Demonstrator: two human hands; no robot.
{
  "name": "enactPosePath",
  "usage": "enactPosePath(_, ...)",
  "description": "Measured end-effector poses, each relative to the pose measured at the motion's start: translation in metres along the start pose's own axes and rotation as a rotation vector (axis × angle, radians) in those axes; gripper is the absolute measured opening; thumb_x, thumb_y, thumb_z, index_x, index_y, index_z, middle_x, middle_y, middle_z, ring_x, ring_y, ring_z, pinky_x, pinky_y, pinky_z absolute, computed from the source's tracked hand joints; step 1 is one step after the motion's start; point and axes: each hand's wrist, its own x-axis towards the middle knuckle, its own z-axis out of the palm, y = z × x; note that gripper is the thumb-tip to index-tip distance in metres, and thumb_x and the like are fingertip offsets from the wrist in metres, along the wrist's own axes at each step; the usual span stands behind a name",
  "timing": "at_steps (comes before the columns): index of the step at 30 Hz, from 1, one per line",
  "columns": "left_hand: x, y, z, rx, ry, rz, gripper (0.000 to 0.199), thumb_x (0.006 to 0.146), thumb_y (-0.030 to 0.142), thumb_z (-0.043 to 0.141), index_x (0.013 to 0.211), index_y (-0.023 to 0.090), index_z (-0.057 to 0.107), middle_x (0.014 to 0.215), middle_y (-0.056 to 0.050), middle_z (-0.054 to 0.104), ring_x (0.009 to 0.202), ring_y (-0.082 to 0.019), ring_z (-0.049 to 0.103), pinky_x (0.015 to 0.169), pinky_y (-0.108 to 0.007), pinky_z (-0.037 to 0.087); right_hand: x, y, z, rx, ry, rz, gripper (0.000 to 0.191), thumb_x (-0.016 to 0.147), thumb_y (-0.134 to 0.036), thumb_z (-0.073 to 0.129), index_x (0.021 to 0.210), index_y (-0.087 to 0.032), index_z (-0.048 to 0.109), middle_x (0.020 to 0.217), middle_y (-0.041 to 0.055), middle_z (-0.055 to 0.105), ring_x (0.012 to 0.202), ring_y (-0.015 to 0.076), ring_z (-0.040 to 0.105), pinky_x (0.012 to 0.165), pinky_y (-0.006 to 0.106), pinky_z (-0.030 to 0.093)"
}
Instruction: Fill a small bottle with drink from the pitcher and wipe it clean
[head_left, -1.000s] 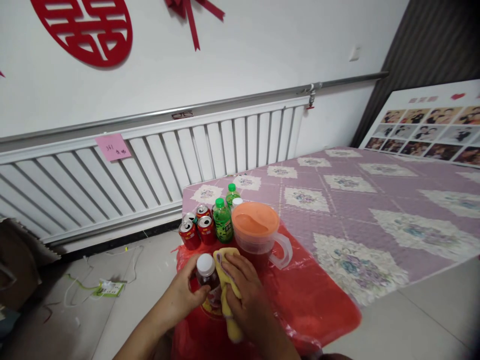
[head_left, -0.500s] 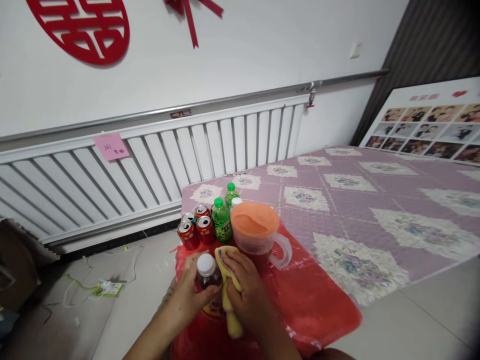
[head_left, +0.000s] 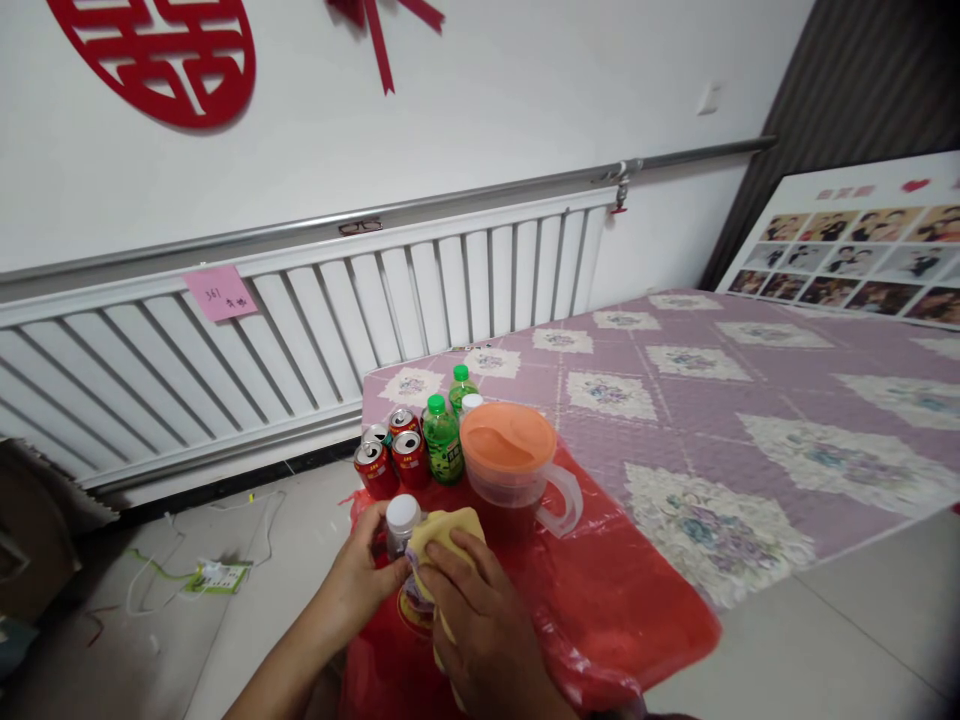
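My left hand (head_left: 375,562) is closed around a white-capped bottle (head_left: 403,518), gripping it near its upper part. The bottle tilts slightly to the left. In my right hand (head_left: 476,595) is a folded yellow cloth (head_left: 457,528), pressed against the bottle's right side and covering part of it. Both hands are over a red plastic sheet (head_left: 622,590). Just beyond them stands a clear pitcher (head_left: 506,487) with an orange lid and a handle on the right. The bottle's lower part is partly hidden by the cloth and fingers.
Several red drink cans (head_left: 409,458) and green-capped bottles (head_left: 444,440) stand close behind my hands. A floral purple cover (head_left: 600,350) extends to the right. Behind is a white radiator (head_left: 442,295). A power strip (head_left: 216,577) with cables lies on the floor at left.
My right hand has brought the cloth up and leftward over the bottle's side, covering more of it. The bottle's cap has shifted slightly up and left with my left hand.
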Motion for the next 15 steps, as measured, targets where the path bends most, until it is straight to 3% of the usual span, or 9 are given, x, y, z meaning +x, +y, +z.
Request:
enactPosePath(8, -0.001, 0.011, -0.019, -0.015, -0.259, -0.035, 0.062, 0.076, 0.017, 0.07, 0.134, 0.021, 0.047, 0.128, -0.008, 0.06, 0.117, -0.026, 0.057, 0.1, -0.038, 0.044, -0.002, 0.012, 0.008, 0.071, 0.01, 0.178, 0.049, 0.079, -0.004, 0.05, 0.124, -0.018, 0.063, 0.123, 0.0098, 0.069, 0.121, 0.0269, 0.058, 0.105, 0.05, 0.05)
enactPosePath(12, 0.0, 0.012, -0.023, -0.03, -0.331, -0.01, 0.062, 0.076, 0.014, 0.069, 0.134, 0.022, 0.049, 0.137, -0.008, 0.056, 0.129, -0.029, 0.05, 0.109, -0.041, 0.037, -0.008, 0.027, 0.023, 0.199, 0.054, 0.357, 0.051, 0.079, -0.005, 0.049, 0.125, -0.02, 0.063, 0.13, 0.0101, 0.065, 0.125, 0.025, 0.056, 0.106, 0.047, 0.049)
enactPosePath(15, -0.001, 0.012, -0.022, -0.035, -0.347, -0.009, 0.064, 0.077, 0.012, 0.067, 0.137, 0.023, 0.047, 0.138, -0.007, 0.056, 0.131, -0.028, 0.049, 0.112, -0.042, 0.035, -0.011, 0.038, 0.033, 0.303, -0.001, 0.512, 0.049, 0.078, -0.007, 0.049, 0.122, -0.02, 0.066, 0.13, 0.0101, 0.065, 0.122, 0.0243, 0.059, 0.105, 0.046, 0.05)
